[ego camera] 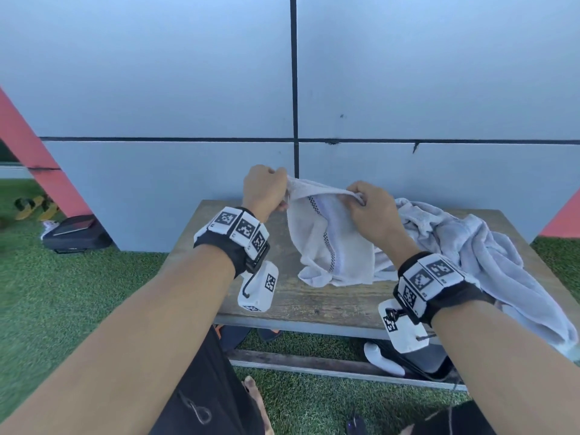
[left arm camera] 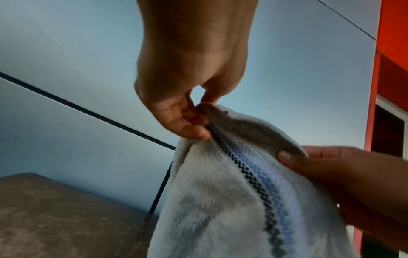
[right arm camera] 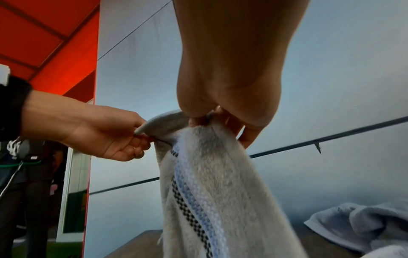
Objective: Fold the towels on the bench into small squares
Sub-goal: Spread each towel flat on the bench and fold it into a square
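Observation:
A white towel with a black checked stripe and a blue band hangs above the wooden bench, its lower end resting on the boards. My left hand pinches its top edge at the left; my right hand pinches the same edge at the right, a short span apart. The left wrist view shows the towel pinched by my left hand, with my right hand on its edge. The right wrist view shows the towel held by my right hand and left hand.
A crumpled pale blue towel lies on the bench's right half and hangs over its right front edge. A grey panelled wall stands right behind the bench. Artificial grass surrounds it. A dark case and sandals lie at the left.

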Demonstrator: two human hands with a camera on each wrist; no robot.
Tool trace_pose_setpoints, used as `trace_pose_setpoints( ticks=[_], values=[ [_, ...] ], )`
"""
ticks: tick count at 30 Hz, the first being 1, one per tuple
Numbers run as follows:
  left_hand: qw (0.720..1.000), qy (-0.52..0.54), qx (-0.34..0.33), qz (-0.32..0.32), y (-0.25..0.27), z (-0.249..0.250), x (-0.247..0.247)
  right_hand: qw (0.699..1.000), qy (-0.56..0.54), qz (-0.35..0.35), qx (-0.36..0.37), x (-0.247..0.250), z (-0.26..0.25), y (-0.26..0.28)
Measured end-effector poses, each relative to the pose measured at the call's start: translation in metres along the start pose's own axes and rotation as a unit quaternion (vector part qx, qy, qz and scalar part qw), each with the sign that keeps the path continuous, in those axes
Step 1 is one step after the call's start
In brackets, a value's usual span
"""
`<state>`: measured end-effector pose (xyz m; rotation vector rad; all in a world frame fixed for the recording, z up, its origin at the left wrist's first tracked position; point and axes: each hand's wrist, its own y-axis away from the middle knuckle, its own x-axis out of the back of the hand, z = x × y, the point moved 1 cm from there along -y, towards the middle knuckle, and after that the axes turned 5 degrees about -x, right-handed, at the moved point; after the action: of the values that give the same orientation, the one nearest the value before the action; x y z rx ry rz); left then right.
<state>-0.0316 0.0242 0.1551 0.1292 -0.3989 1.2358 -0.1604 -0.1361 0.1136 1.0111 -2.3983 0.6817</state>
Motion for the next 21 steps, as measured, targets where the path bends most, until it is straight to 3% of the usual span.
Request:
trace_pose_setpoints(
  ticks=[2,3,6,8,11,14,18,19,21],
  values=[
    [0.996,-0.043,-0.069,0.032,0.005,-0.004,0.001,1.000,0.006,-0.002,0.018,0.002,-0.002,0.001],
    [0.994,-0.033,-0.106,0.003,0.010,-0.003,-0.001,1.000,0.008,-0.007,0.028,0.002,-0.004,0.002],
    [0.965,-0.042,-0.183,-0.185,0.024,0.001,-0.014,0.999,-0.004,-0.025,0.032,0.001,-0.011,0.003],
    [0.947,-0.085,-0.206,-0.231,0.026,-0.003,-0.023,0.999,-0.028,-0.027,0.027,0.000,-0.014,0.003],
    [0.948,-0.106,-0.232,-0.193,0.024,-0.005,-0.025,0.998,-0.042,-0.022,0.032,0.001,-0.013,0.005],
    [0.957,-0.125,-0.239,-0.106,0.020,-0.001,-0.018,0.996,-0.060,-0.060,0.033,0.007,-0.006,0.008],
    [0.970,-0.091,-0.221,0.036,0.010,-0.001,0.005,0.980,0.133,-0.147,0.003,0.016,0.024,0.013],
    [0.971,-0.099,-0.215,0.045,0.007,-0.005,0.011,0.975,0.152,-0.160,-0.014,0.018,0.034,0.016],
    [0.970,-0.156,-0.187,0.002,0.000,-0.020,0.015,0.971,0.163,-0.167,-0.050,0.018,0.056,0.023]
  ],
)
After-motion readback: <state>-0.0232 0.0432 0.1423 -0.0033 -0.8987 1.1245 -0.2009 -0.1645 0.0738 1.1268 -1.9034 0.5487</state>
